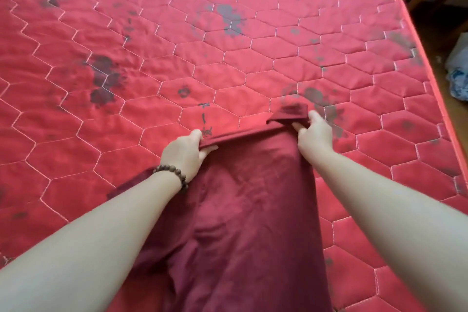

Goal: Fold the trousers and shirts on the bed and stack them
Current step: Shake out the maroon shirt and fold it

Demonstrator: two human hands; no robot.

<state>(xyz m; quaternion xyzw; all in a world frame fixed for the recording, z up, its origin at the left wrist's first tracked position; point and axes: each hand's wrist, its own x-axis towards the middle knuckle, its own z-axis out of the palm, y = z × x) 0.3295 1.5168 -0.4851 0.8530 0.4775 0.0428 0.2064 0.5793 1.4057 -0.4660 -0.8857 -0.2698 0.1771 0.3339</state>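
The bed (228, 45) fills nearly the whole frame, a red quilted mattress with hexagon stitching and dark blotches, its edge running down the right side. On it, in the lower centre of the frame, lies 1 dark red garment (240, 223), spread from the bottom edge up to the middle; whether it is a shirt or trousers cannot be told from here. Its long axis runs from the bottom of the frame up and slightly right, and the far end, held up off the mattress, points toward the upper right. A flap sticks out at the lower left beside the left forearm, possibly a sleeve. The cloth looks thin, soft and light: it creases and drapes, holds no shape of its own, and will sag between any 2 grip points. So the sensible hold, in my judgement, is at the 2 far corners, pulled apart enough to keep the edge taut, which is roughly where the hands are. The left hand (183, 153), with a bead bracelet (174, 176) at the wrist, has fingers curled round the far edge at its left end, pinching a fold. The right hand (314, 134) grips the right end likewise, thumb on top, where the cloth bunches into a small peak. No stack is in view.
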